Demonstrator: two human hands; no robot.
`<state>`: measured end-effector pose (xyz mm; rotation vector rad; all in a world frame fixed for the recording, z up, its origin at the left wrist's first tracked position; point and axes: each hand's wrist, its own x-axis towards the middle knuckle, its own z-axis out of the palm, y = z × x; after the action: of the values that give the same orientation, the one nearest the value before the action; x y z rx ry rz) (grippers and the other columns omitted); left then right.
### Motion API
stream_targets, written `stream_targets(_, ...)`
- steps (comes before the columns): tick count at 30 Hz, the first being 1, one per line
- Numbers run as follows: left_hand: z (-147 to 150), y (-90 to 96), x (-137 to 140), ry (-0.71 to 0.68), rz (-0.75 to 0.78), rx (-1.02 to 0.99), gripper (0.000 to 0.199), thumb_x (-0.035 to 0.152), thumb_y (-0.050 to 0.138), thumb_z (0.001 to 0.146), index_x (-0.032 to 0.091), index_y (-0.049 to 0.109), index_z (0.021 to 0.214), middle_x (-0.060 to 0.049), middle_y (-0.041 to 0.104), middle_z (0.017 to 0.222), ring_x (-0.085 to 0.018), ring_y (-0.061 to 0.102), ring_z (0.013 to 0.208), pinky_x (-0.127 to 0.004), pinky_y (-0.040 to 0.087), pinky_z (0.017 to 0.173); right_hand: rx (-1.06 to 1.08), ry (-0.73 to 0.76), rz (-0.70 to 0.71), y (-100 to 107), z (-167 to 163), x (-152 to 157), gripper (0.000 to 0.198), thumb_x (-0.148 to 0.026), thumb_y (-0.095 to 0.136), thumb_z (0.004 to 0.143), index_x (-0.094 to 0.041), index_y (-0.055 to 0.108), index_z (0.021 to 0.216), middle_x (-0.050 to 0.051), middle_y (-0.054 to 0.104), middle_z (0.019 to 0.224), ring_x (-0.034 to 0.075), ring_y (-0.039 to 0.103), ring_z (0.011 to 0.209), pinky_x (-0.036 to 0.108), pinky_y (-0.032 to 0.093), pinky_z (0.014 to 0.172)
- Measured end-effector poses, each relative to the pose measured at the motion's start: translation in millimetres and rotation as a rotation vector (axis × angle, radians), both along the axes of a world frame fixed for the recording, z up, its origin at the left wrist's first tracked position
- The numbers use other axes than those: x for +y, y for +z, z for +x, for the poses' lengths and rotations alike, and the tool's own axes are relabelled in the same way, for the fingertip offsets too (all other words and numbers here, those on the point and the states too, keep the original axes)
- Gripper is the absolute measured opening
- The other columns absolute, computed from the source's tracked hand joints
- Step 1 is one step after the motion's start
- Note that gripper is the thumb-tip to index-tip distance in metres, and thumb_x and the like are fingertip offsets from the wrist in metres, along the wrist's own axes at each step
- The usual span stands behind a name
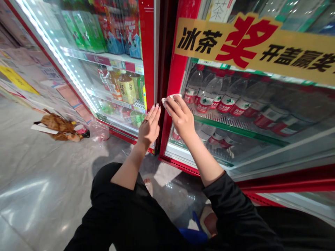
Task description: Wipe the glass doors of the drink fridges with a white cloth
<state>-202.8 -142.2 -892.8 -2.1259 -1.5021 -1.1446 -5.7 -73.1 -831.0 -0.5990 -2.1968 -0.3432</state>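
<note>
My right hand (180, 113) presses a white tissue or cloth (171, 97) against the red frame (172, 75) of the right-hand drinks fridge. Only the edges of the white piece show past my fingers. My left hand (151, 122) has its fingers stretched out and together, resting by the red door edge (147, 62) of the left-hand fridge; it holds nothing that I can see. A dark gap (163, 52) runs between the two fridges, right between my hands.
Water bottles (206, 97) with red labels line the right fridge's shelves, under a yellow banner (199, 38). Green bottles (87, 33) and tea bottles (127, 87) stand in the left fridge. On the grey floor (65, 181) lie a brown bag-like item (56, 125) and clear plastic (99, 130).
</note>
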Motion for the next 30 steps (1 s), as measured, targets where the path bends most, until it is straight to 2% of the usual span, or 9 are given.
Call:
stream_targets(6,-4.6,-0.1,2.8,0.019,-0.024,0.003,0.079,0.003,0.039,0.102,0.013,0.031,0.18,-0.013,0.04,0.184,-0.026,0.027,0.175,-0.049,0.035,0.144,-0.136,0.052,0.002,-24.4,32.1,-13.2,0.048,-0.012,0.044,0.118,-0.024,0.068,0.158,0.009,0.071,0.16,0.025,0.058,0.159,0.045,0.054,0.133)
stream_targets(9,-4.4,3.1,-0.6,0.027,-0.023,0.004,0.078,0.005,0.039,0.104,0.016,0.031,0.18,-0.012,0.039,0.184,-0.025,0.027,0.175,-0.049,0.034,0.144,-0.042,-0.005,0.015,-18.3,38.3,-10.9,0.048,-0.016,0.041,0.119,-0.025,0.069,0.157,0.008,0.072,0.16,0.026,0.061,0.157,0.045,0.054,0.133)
stream_targets(12,-3.4,5.3,-3.3,0.032,0.005,-0.017,0.072,0.011,0.038,0.109,0.016,0.031,0.18,-0.012,0.036,0.185,-0.026,0.026,0.176,-0.05,0.031,0.145,0.066,-0.041,0.001,-4.3,23.8,-4.7,0.051,-0.023,0.036,0.121,-0.03,0.062,0.164,0.004,0.068,0.164,0.027,0.056,0.161,0.048,0.047,0.139)
stream_targets(15,-2.1,6.5,-3.4,0.04,0.058,-0.037,0.065,0.019,0.036,0.114,0.013,0.033,0.179,-0.015,0.036,0.185,-0.027,0.025,0.176,-0.049,0.03,0.145,0.056,-0.008,-0.037,0.0,8.0,-1.5,0.052,-0.026,0.036,0.121,-0.031,0.056,0.169,0.003,0.066,0.166,0.027,0.052,0.164,0.049,0.042,0.142)
stream_targets(18,-0.4,7.2,-1.9,0.053,0.053,-0.049,0.063,0.023,0.034,0.116,0.013,0.034,0.179,-0.015,0.037,0.185,-0.027,0.025,0.176,-0.049,0.029,0.145,-0.023,0.038,-0.066,-12.7,9.1,-5.7,0.052,-0.022,0.037,0.12,-0.029,0.058,0.167,0.005,0.067,0.166,0.024,0.052,0.164,0.047,0.044,0.14)
stream_targets(23,0.6,6.7,-1.8,0.078,-0.012,-0.049,0.063,0.025,0.033,0.117,0.015,0.034,0.179,-0.014,0.035,0.186,-0.027,0.024,0.177,-0.051,0.026,0.145,-0.075,0.038,-0.033,-36.5,32.7,-15.8,0.049,-0.019,0.037,0.121,-0.029,0.067,0.158,0.003,0.072,0.159,0.021,0.057,0.16,0.04,0.051,0.135)
stream_targets(27,-1.0,6.0,-5.4,0.082,-0.003,-0.039,0.064,0.028,0.034,0.118,0.014,0.031,0.18,-0.016,0.033,0.186,-0.028,0.023,0.177,-0.051,0.024,0.146,0.023,-0.032,0.02,-26.3,27.3,-14.3,0.046,-0.019,0.041,0.12,-0.026,0.071,0.153,0.007,0.072,0.159,0.023,0.061,0.156,0.042,0.052,0.134)
stream_targets(30,-2.2,6.2,-6.8,0.086,0.017,-0.033,0.065,0.031,0.036,0.118,0.015,0.03,0.18,-0.015,0.032,0.187,-0.028,0.022,0.177,-0.052,0.023,0.146,0.08,-0.073,0.004,-12.4,8.4,-11.8,0.048,-0.017,0.039,0.12,-0.026,0.07,0.155,0.007,0.069,0.163,0.024,0.056,0.161,0.044,0.046,0.139)
